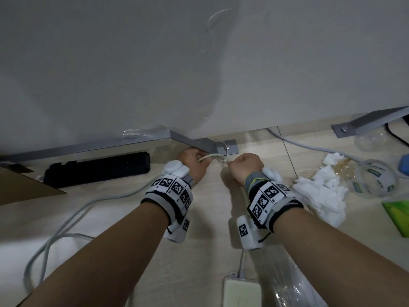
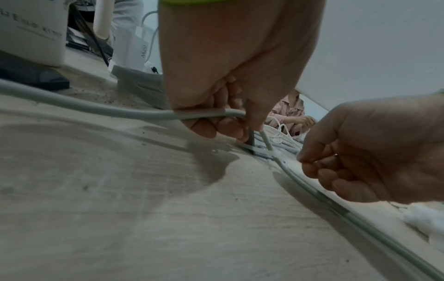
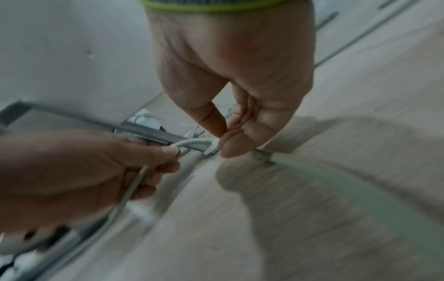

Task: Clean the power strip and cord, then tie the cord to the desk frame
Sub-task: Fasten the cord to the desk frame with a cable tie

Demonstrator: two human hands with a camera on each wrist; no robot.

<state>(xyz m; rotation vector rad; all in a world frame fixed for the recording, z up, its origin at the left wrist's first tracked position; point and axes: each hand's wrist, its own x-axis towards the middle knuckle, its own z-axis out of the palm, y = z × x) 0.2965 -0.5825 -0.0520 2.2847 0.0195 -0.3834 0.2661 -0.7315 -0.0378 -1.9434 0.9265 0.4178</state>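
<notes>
Pale wood-look floor [image 1: 199, 251] runs under everything, and over at 9 o'clock there's a brown cardboard flap [image 1: 24, 187] with a long black box [image 1: 97, 169] just to its right, lying along the grey metal desk frame [image 1: 124, 144]. A grey cord [image 1: 73, 216] loops across the floor from about 8 o'clock and climbs to the left hand [image 1: 193, 161], which has its fingers curled round it right under the frame's bend; the left wrist view shows the cord [image 2: 120, 112] going straight through that fist [image 2: 230, 76]. Just to the right, near dead centre, the right hand [image 1: 244, 168] is pinching something thin and white between thumb and forefinger, touching the cord at the frame's foot plate [image 1: 229, 147]; the right wrist view shows the pinch [image 3: 230, 133] but it's too blurry to say exactly what the white bit is. Down at 6 o'clock the cream power strip [image 1: 241, 291] sits on the floor with its lead running up toward the right wrist. Over at 3 o'clock there's a heap of crumpled white tissues [image 1: 325, 196], a clear plastic bottle [image 1: 374, 178] on its side, and a green packet [image 1: 398, 216] at the edge.
</notes>
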